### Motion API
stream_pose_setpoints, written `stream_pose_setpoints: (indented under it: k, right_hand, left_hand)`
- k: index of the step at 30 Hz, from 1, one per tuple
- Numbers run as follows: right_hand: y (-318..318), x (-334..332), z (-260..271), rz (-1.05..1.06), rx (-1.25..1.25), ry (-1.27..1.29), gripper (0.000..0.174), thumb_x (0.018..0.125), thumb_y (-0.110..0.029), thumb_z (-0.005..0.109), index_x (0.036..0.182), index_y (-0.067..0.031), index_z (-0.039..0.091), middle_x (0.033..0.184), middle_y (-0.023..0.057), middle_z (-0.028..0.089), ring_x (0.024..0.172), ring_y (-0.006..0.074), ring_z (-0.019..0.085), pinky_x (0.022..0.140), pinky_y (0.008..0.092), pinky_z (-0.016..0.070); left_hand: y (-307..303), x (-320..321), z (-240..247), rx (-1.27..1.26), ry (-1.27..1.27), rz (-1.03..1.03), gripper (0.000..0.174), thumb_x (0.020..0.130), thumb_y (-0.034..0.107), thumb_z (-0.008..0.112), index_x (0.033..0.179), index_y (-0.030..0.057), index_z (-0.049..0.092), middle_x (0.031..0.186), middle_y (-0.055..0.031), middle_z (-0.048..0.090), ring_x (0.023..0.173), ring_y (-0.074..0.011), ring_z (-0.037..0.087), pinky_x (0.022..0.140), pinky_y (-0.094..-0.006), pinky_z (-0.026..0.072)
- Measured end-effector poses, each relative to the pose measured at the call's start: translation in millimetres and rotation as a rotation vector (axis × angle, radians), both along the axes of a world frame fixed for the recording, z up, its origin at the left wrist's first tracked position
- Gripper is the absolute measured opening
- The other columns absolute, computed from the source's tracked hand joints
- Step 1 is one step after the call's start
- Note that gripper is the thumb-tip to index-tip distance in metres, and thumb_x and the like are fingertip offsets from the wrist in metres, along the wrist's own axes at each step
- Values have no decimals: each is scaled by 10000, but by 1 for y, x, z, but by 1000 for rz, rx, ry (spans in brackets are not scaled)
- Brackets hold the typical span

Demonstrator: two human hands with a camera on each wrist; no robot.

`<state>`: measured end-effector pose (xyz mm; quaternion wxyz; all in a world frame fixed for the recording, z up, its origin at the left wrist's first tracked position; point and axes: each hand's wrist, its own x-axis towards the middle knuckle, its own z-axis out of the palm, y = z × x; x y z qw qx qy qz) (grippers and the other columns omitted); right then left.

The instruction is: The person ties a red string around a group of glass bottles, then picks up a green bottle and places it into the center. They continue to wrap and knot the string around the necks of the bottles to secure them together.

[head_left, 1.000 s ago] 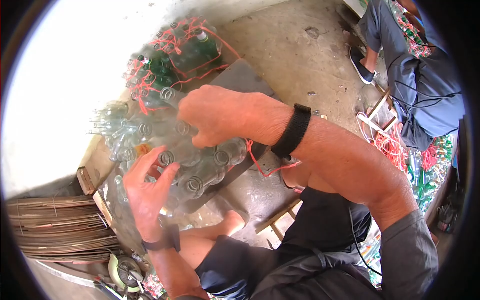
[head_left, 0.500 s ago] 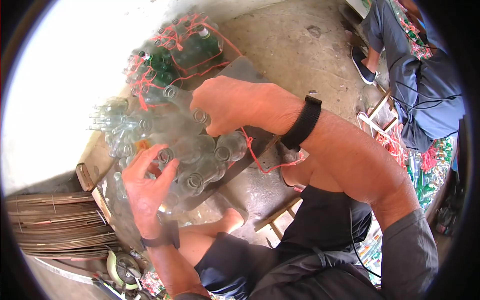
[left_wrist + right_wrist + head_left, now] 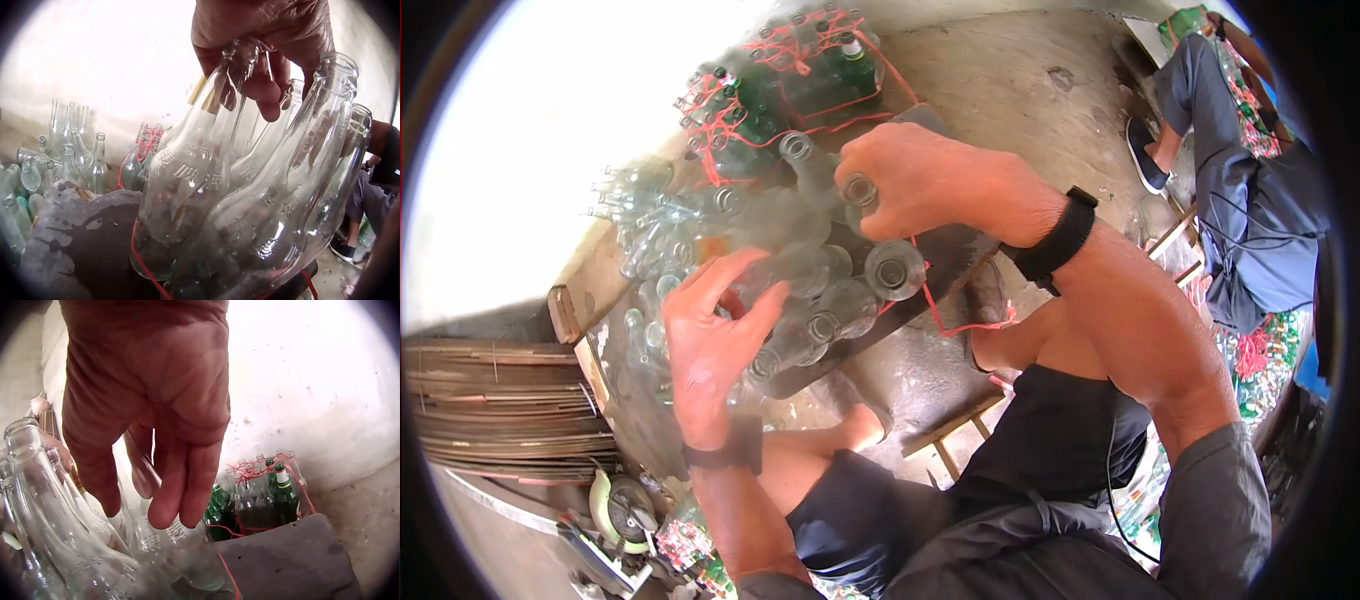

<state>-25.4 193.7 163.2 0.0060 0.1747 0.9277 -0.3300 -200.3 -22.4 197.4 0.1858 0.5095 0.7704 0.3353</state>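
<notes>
Several clear glass bottles [image 3: 184, 178] stand in a close cluster on a dark board [image 3: 840, 345], with red string round their lower part. My left hand [image 3: 715, 340] is at the near left of the cluster, thumb and fingers round a clear bottle's neck [image 3: 240, 56]. On the far right side, my right hand [image 3: 940, 185] grips another clear bottle by the neck; its mouth [image 3: 859, 190] shows beside the thumb. In the right wrist view the fingers [image 3: 169, 494] hang down about that neck. A bottle [image 3: 895, 272] stands upright at the cluster's right corner.
Bundles of green and clear bottles [image 3: 840, 75] tied with red string stand behind, by the white wall. Loose clear bottles [image 3: 69, 150] lie and stand at the left. A stack of flat brown sheets [image 3: 505, 410] is at lower left. Another person [image 3: 1240, 180] sits at upper right.
The head view has shifted. My right hand has moved to the right with the bottle it grips, away from the left hand. My left hand has stayed near its bottle.
</notes>
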Motion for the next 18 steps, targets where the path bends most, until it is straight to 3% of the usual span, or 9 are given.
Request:
stream_pose_setpoints:
  k: [2, 8, 10, 12, 14, 18]
  right_hand:
    - [1, 2, -2, -45, -23, 115, 348, 705, -142, 755, 1015, 15, 759, 1014, 240, 744, 1016, 403, 720, 870, 458, 589]
    - [4, 4, 5, -26, -24, 42, 350, 715, -153, 747, 1018, 21, 754, 1019, 227, 741, 994, 409, 715, 855, 456, 585]
    - [4, 3, 9, -13, -7, 28, 339, 717, -159, 743, 1006, 18, 752, 1014, 231, 738, 985, 410, 714, 846, 456, 584]
    - [3, 2, 9, -4, 6, 19, 328, 720, -164, 739, 994, 15, 750, 1008, 236, 735, 975, 411, 714, 837, 456, 584]
    - [4, 4, 7, -18, -40, 5, 385, 710, -186, 794, 1039, 6, 745, 1016, 160, 724, 957, 330, 699, 847, 405, 556]
    - [5, 6, 13, -22, -110, -40, 420, 720, -211, 824, 1067, 14, 748, 1041, 149, 738, 977, 307, 710, 863, 399, 558]
  left_hand:
    - [0, -2, 0, -5, -4, 8, 325, 760, -5, 846, 1071, 44, 769, 867, -38, 718, 646, -89, 554, 557, -264, 465]
    - [-2, -7, -5, 70, 8, -32, 325, 753, 22, 864, 1064, 45, 773, 850, -80, 712, 609, -113, 587, 570, -286, 495]
    - [-3, -8, -6, 52, 32, -46, 315, 784, 27, 836, 1094, 54, 782, 904, -23, 741, 612, -67, 551, 576, -243, 480]
    - [-3, -6, -4, 43, 44, -41, 317, 783, 31, 838, 1094, 54, 783, 913, -28, 748, 611, -72, 559, 575, -249, 484]
    - [-4, -6, -2, 30, 56, -37, 320, 781, 35, 839, 1095, 54, 783, 922, -33, 754, 609, -77, 567, 575, -254, 487]
    - [-3, -8, -3, 35, 49, -53, 323, 774, 56, 854, 1088, 50, 778, 885, -67, 738, 601, -126, 613, 591, -285, 515]
